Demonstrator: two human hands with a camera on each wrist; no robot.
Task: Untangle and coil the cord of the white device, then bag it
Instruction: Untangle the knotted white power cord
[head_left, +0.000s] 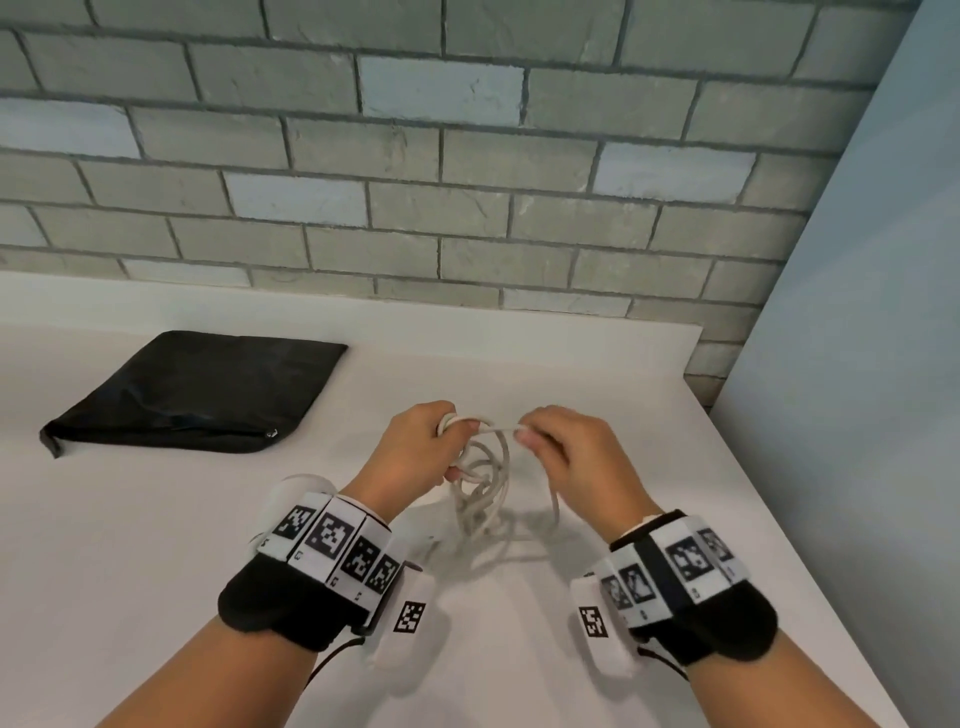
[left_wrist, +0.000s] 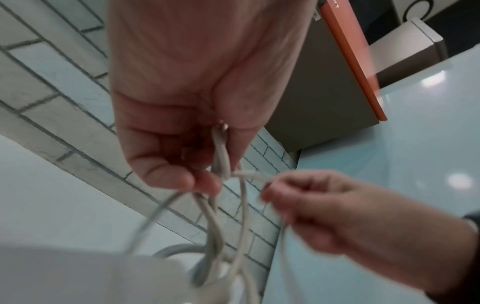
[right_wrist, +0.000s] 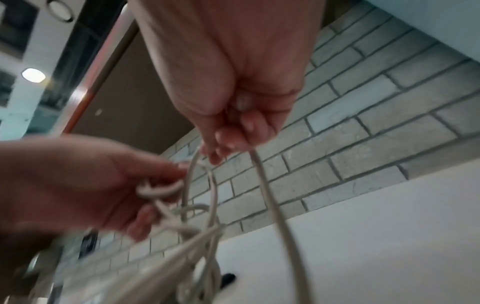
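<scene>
Both hands pinch the tangled cord (head_left: 480, 483): left hand (head_left: 421, 447), right hand (head_left: 569, 457); only the head view shows the black bag (head_left: 192, 395) toward the table's (head_left: 156, 519) far left edge.

The black bag (head_left: 197, 392) lies by the surface's (head_left: 156, 519) far-left edge; bare room between; brick wall (head_left: 467, 156) blocks beyond.

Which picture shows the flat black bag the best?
The head view. The flat black fabric bag lies whole and sharp on the white table, left of both hands. The left wrist view does not show it. The right wrist view shows only a small dark blur behind the left hand, maybe the bag; I cannot tell.
</scene>
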